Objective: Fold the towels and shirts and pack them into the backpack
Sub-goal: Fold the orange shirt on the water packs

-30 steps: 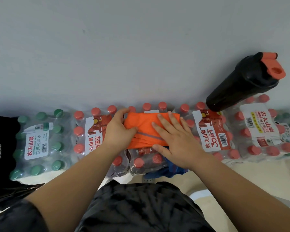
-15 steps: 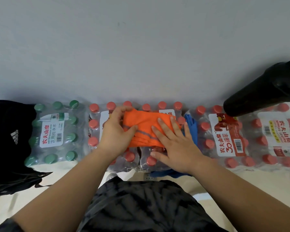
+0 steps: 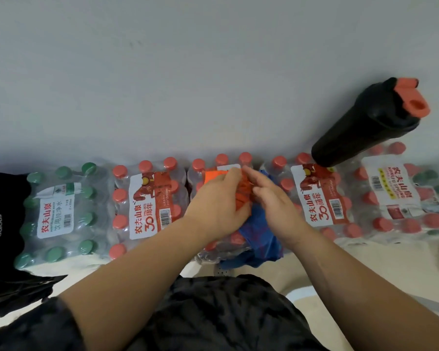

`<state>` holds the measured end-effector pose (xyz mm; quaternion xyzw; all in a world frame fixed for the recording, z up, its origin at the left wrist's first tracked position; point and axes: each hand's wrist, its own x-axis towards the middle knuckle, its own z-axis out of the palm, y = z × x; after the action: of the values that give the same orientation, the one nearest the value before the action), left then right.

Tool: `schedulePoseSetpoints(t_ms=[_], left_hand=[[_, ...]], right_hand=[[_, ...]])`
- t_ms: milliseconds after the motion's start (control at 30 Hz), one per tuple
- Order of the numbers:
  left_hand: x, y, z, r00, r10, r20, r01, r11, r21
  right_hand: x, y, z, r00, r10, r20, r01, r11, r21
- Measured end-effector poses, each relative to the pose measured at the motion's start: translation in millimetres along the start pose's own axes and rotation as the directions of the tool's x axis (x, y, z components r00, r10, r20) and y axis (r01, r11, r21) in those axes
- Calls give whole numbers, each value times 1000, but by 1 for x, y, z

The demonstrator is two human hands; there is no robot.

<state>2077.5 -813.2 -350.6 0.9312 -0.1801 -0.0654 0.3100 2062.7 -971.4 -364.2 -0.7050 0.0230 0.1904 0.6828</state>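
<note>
Most of the orange cloth [image 3: 211, 176] is hidden under your left hand [image 3: 216, 201], its fingers curled round it atop the bottle pack [image 3: 222, 159]. Your right hand [image 3: 276, 206] keeps its fingers straight and together, touching the cloth's blurred edge.

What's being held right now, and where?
The orange cloth: the left hand grips over its middle; the right hand touches its right end with straight fingers.

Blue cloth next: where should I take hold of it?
Probably its loose near edge, from your side: the blue cloth drapes over the front of the water pack, while its far part lies under the orange bundle.
</note>
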Motion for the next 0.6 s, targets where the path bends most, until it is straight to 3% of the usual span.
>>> schedulePoseSetpoints(t_ms=[100, 167, 233, 333, 433, 600], left_hand=[[-4, -2, 2, 1000, 4, 5, -4, 1000, -11], [-8, -11, 0, 1000, 2, -24, -2, 1000, -21], [-13, -23, -1, 991, -4, -130, 0, 1000, -28], [-17, -32, 0, 962, -111, -250, 120, 992, 22], [-13, -35, 6, 951, -285, -117, 291, 956, 32], [-9, -31, 16, 947, -319, -28, 319, 947, 34]], right_hand=[[-4, 12, -6, 991, -128, 44, 134, 890, -435], [-5, 16, -8, 990, -100, 104, 144, 723, -675], [-6, 17, -7, 992, -17, 123, 110, 580, -807], [-5, 17, -5, 991, 39, 125, 89, 503, -860], [-3, 20, -6, 990, 60, 130, 77, 544, -836], [-2, 17, -9, 972, -218, 87, 196, 551, -811]])
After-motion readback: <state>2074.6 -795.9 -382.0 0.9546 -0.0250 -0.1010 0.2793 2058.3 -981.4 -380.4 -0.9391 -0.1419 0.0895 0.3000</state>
